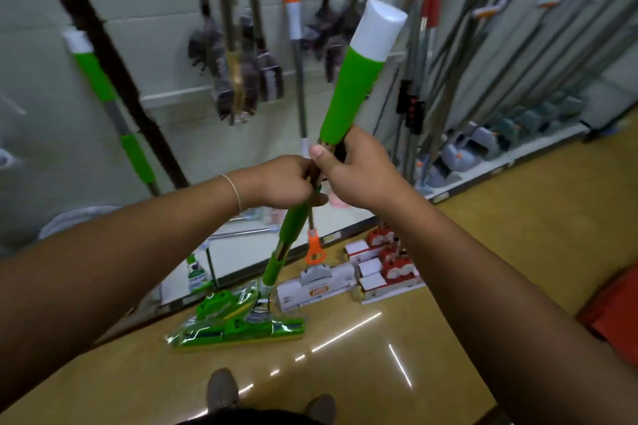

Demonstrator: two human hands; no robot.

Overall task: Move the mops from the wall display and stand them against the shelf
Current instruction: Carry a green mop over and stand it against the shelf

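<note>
Both the left hand [286, 183] and right hand [348, 172] grip the green mop [348, 93]; its head below them may catch the boxes [348, 279].

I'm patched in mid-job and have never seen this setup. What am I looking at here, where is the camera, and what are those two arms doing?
There is no machine here: the arms belong to a person, and the single picture comes from a camera worn on their head, looking forward and down. Both hands grip the pole of a green mop, the left hand just below the right hand. Its wrapped green mop head rests on the yellow floor. An orange mop stands behind it beside white and red boxes. Another green-handled mop leans at the left, dusters hang on the wall, and more poles stand at the right. The person's shoes show at the bottom.
</note>
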